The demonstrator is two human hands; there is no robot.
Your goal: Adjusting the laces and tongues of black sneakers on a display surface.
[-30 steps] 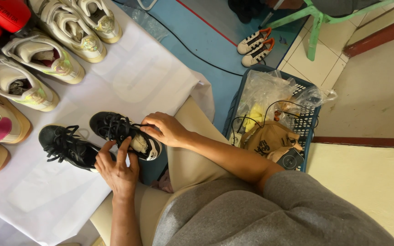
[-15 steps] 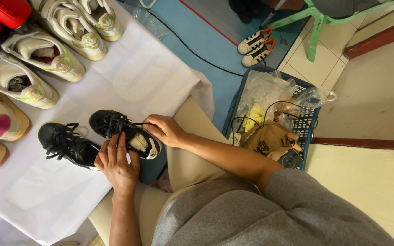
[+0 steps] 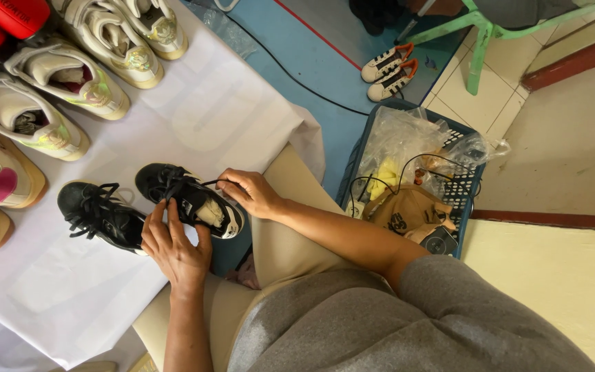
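Left hand (image 3: 173, 241) cups the black shoe (image 3: 191, 200) at mid-frame, right hand (image 3: 253, 193) pinching its lace (image 3: 209, 183); lacing underway, next likely threading an eyelet.

Bright, even daylight (soft shadows only); sharp focus throughout, slight wide-angle stretch toward the edges.
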